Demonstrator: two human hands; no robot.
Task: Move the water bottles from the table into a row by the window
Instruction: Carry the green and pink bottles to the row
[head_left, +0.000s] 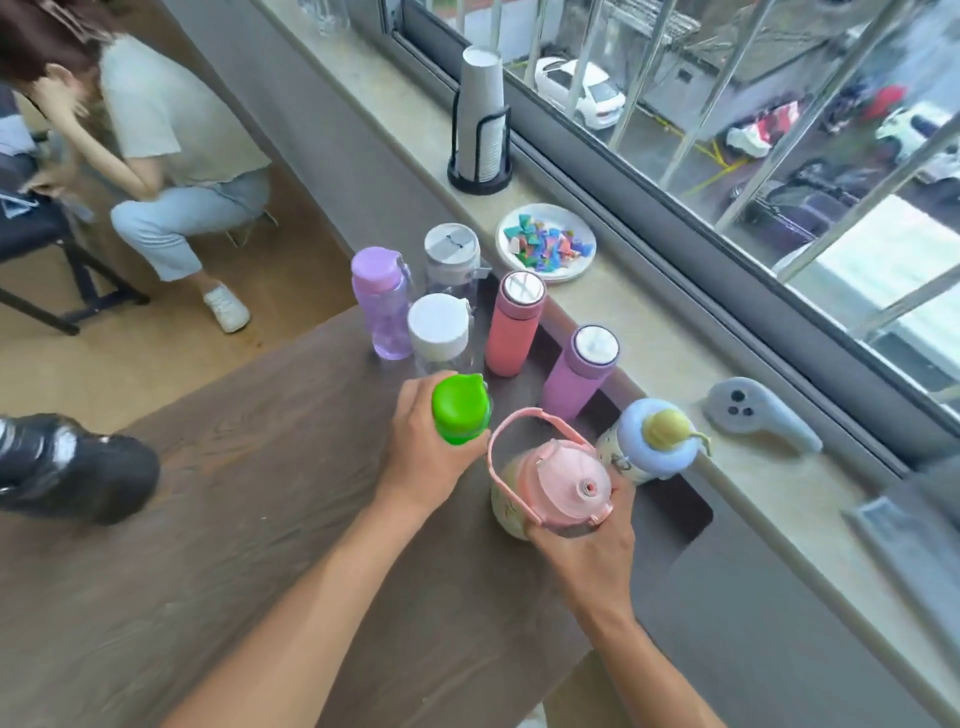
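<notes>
My left hand (423, 452) grips a green-capped bottle (460, 408) over the dark wooden table (234, 519). My right hand (582, 551) holds a pink jug with a loop handle (556, 483). A blue-lidded bottle with a yellow-green knob (654, 439) stands at the table's right edge next to the jug. Further back stand a lilac flask (579, 371), a salmon flask (514, 322), a white-capped clear bottle (439, 330), a purple translucent bottle (379, 301) and a clear bottle with a grey lid (451, 257). The window sill (675, 374) runs along the right.
On the sill sit a paper plate of coloured pieces (545, 241), a stack of paper cups in a black holder (480, 119) and a grey-blue controller (756, 413). A black bag (67, 465) lies at the table's left. A person (171, 150) sits on a chair at back left.
</notes>
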